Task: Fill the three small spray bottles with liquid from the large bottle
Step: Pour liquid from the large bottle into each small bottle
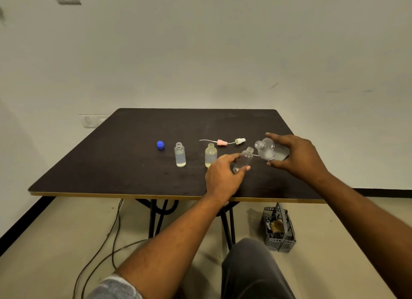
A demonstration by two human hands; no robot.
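My right hand [296, 158] grips the large clear bottle [270, 150], tipped with its open mouth pointing left, just above the neck of a small clear bottle [244, 161]. My left hand [223, 176] holds that small bottle, tilted to the right, just above the dark table [111, 165]. Two other small bottles stand upright and uncapped on the table: a clear one [180, 155] holding liquid and a yellowish one [210, 155] holding liquid.
A blue cap [160, 145] lies left of the bottles. A pink spray head with its tube [220, 142] and a white spray head [240, 140] lie behind them. A grey basket [279, 229] stands on the floor under the table's right side, and cables [107, 243] trail at the left.
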